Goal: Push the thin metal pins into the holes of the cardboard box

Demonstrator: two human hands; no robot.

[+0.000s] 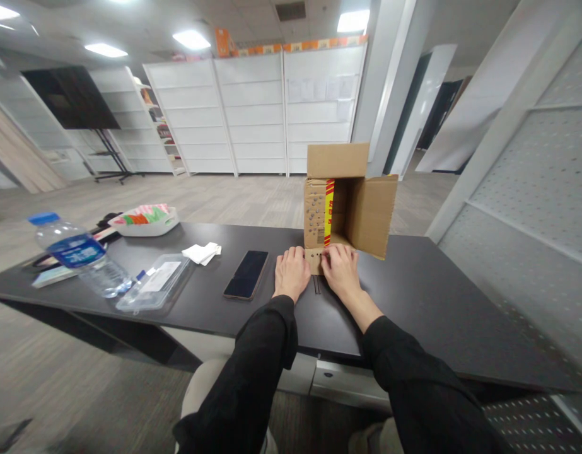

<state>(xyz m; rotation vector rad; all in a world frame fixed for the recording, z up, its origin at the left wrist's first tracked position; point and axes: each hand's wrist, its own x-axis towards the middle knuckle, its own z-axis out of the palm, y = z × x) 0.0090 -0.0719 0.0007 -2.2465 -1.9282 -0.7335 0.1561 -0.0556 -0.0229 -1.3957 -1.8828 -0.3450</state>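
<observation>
A cardboard box stands at the desk's far edge, its opening towards me and its flaps spread. Many small dots or holes mark its left part, beside a yellow and red tape strip. A lower flap with a few dark holes lies between my hands. My left hand grips this flap's left edge with curled fingers. On its right side, my right hand is closed, fingertips bunched by the holes; anything small in them is hidden. Two thin dark sticks lie just below the flap.
Left of my hands lies a phone, then a folded tissue, a clear plastic case and a water bottle. A white tray stands behind them on the dark desk. A perforated panel borders the right side.
</observation>
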